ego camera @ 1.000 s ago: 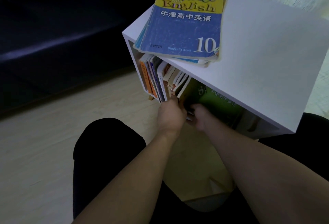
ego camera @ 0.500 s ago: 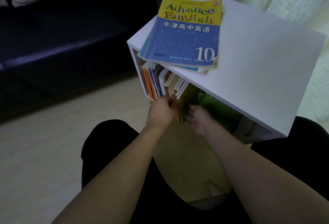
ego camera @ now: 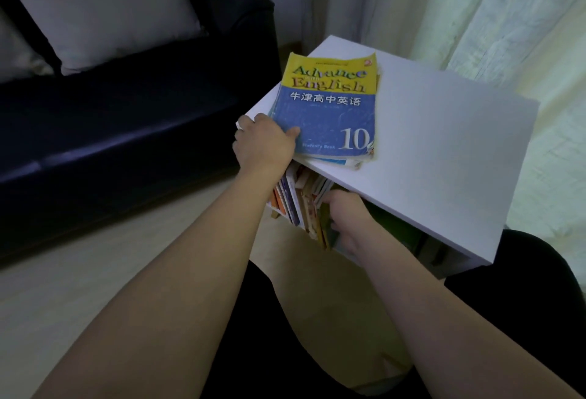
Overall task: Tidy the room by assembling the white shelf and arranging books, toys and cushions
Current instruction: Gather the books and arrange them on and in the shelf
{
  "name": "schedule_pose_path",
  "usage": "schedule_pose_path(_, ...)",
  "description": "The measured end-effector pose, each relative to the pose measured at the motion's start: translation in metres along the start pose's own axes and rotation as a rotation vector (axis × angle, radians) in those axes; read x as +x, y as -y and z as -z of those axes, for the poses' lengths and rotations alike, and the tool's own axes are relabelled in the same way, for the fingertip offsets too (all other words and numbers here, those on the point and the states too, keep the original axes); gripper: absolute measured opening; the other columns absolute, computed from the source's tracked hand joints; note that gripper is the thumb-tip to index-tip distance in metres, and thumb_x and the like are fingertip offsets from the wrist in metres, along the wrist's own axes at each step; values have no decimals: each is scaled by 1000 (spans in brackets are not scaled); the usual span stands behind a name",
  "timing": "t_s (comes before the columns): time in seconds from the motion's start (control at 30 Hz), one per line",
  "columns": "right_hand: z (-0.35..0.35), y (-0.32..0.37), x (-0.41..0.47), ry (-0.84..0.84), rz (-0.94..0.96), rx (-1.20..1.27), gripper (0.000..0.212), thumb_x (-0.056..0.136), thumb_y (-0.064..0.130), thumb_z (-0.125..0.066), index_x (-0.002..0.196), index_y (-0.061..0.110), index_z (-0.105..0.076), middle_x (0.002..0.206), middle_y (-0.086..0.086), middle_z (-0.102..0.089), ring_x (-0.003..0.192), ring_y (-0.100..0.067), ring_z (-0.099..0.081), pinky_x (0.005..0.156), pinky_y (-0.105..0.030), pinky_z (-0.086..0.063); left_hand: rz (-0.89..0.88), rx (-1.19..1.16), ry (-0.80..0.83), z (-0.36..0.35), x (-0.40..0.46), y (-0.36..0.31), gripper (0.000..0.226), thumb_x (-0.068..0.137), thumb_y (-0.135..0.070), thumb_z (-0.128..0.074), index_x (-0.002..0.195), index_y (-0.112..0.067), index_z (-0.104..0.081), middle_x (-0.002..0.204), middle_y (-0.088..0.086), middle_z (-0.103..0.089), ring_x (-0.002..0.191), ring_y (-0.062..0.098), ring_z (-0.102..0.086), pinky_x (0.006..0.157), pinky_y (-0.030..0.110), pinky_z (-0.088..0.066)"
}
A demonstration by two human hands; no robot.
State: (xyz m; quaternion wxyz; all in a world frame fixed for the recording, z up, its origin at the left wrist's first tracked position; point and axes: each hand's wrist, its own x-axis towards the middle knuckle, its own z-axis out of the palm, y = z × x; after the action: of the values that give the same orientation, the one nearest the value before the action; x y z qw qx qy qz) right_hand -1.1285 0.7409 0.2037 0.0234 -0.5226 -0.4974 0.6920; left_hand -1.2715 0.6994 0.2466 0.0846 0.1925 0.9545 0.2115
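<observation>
- The white shelf (ego camera: 444, 157) stands assembled on the floor beside the dark sofa (ego camera: 126, 119), with a pale cushion (ego camera: 104, 8) propped against the sofa's back.
- A small stack of books lies flat on the shelf's top near its front left corner, and the English textbook (ego camera: 329, 103) with the yellow and blue cover sits uppermost.
- The left hand (ego camera: 264, 145) grips the near left corner of that stack, thumb on the cover and fingers curled round the edge.
- The right hand (ego camera: 345, 218) reaches into the compartment under the top board, against the upright books (ego camera: 301, 198); its fingers are hidden by the spines and the board, so whether they clasp a book or only press cannot be told.
- The step in hand looks like taking the next book from the stack to file it below.
- To do it well, the left hand should lift only the top book, or slide the stack forward off the edge with the fingers underneath, so the loose lower covers do not splay.
- The right hand would do best to hold the standing row to the left and keep a gap open beside it.
- The book should go in spine outward and upright, then be pressed snug against the row so nothing leans.
</observation>
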Motion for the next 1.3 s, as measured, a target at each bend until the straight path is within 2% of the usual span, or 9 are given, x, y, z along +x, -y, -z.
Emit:
schedule_pose_path(0.2,3,-3,-11,114,34,26,19,95,20,-49,110,16,-59,96,-2,-65,84,-13,-61,67,-25,-45,31,-111,164,14,7,-3,65,87,-38,-67,135,-8,-36,135,17,-44,119,36,-50,91,42,-45)
schedule_pose_path(0.3,5,-6,-19,128,60,68,17,95,22,-49,107,17,-60,94,-1,-65,84,-13,-61,66,-26,-44,-82,54,110,17,-1,1,38,92,-23,-56,125,-6,-49,131,18,-43,111,37,-52,89,45,-49)
schedule_pose_path(0.4,3,-5,-22,131,67,107,13,96,22,-47,95,20,-60,93,0,-66,85,-14,-62,67,-26,-45,-100,45,64,14,-13,-1,48,92,-34,-60,127,-5,-45,129,18,-44,115,36,-50,88,41,-45)
schedule_pose_path(0.53,2,-7,-24,108,69,125,16,96,19,-47,102,14,-61,92,-4,-67,84,-17,-63,71,-29,-48,-59,13,71,14,-14,0,61,84,-46,-69,123,-5,-47,119,14,-56,108,30,-56,78,37,-46)
schedule_pose_path(0.8,-3,-21,-25,28,44,116,34,94,24,-51,127,18,-55,110,-7,-65,102,-24,-61,99,-44,-46,-84,127,143,31,-13,-14,27,81,-29,-73,93,-13,-55,83,2,-53,95,23,-61,63,30,-41)
schedule_pose_path(0.9,1,-13,-25,25,35,166,28,95,22,-49,120,13,-59,110,-9,-65,101,-25,-61,94,-40,-48,-30,88,218,33,-12,-21,36,82,-29,-75,105,-10,-56,100,7,-55,96,24,-59,75,33,-49)
schedule_pose_path(1.03,6,-6,-31,146,53,350,28,97,23,-48,120,10,-56,115,-6,-62,111,-25,-58,99,-39,-45,-67,-149,340,25,-19,-18,19,86,-19,-70,92,-10,-54,105,12,-59,94,26,-59,88,37,-51)
schedule_pose_path(1.1,9,-6,-32,231,82,486,36,95,26,-48,126,8,-53,123,-9,-60,117,-26,-56,101,-40,-43,-116,-381,424,20,-31,0,29,86,-18,-70,111,-9,-59,115,10,-63,103,26,-62,93,41,-52)
schedule_pose_path(1.3,9,-33,-27,307,80,796,28,86,1,-41,107,12,-58,112,-13,-64,105,-32,-56,103,-44,-40,-184,-305,759,19,-53,63,36,82,-19,-76,116,-17,-64,108,-1,-67,98,17,-62,76,22,-51)
